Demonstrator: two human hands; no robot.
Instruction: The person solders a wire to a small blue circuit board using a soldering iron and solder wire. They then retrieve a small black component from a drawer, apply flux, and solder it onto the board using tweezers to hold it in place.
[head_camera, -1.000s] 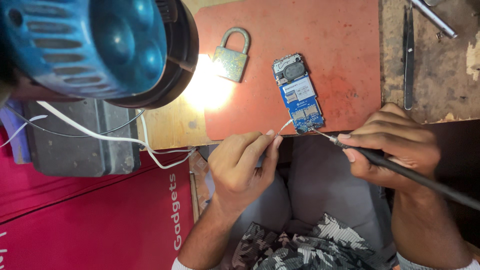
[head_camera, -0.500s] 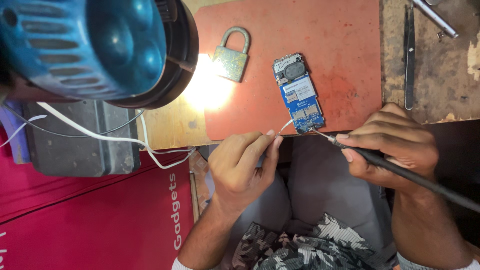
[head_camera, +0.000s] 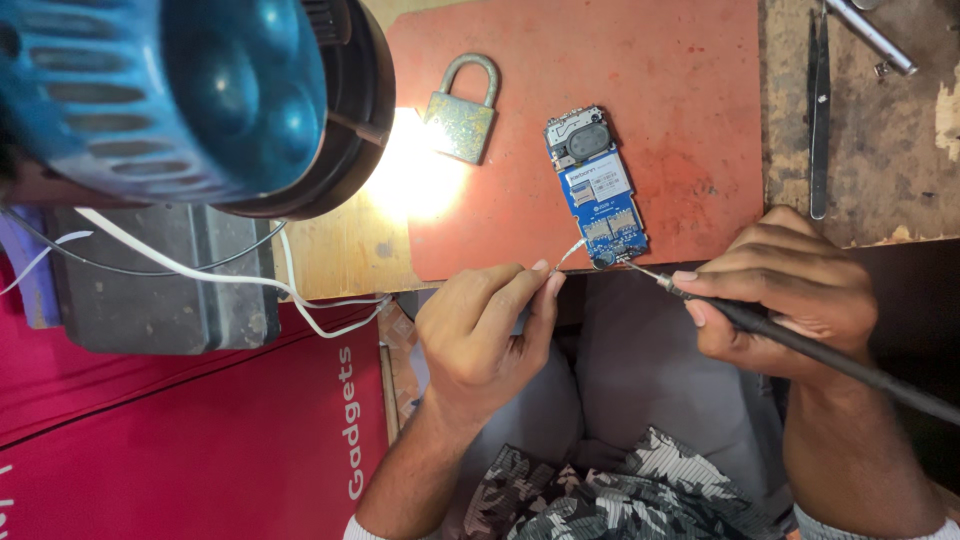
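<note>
Left hand (head_camera: 480, 330) fingers pinch thin wire (head_camera: 572, 252) | right hand (head_camera: 790, 290) fingers grip soldering iron (head_camera: 800, 345), tip at circuit board (head_camera: 597, 187)

Wooden bench (head_camera: 900, 170), worn and chipped at right. Red mat (head_camera: 650, 120) covers its middle, reaching near edge. Directly on bare wood, right of mat: dark tweezers (head_camera: 818, 120) lying near-to-far; metal rod (head_camera: 872, 38) at far right corner. Lamp glare on bare wood left of mat.

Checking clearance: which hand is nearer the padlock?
Left. The left hand sits below the padlock, slightly right of it; the right hand is far off to its lower right.
</note>
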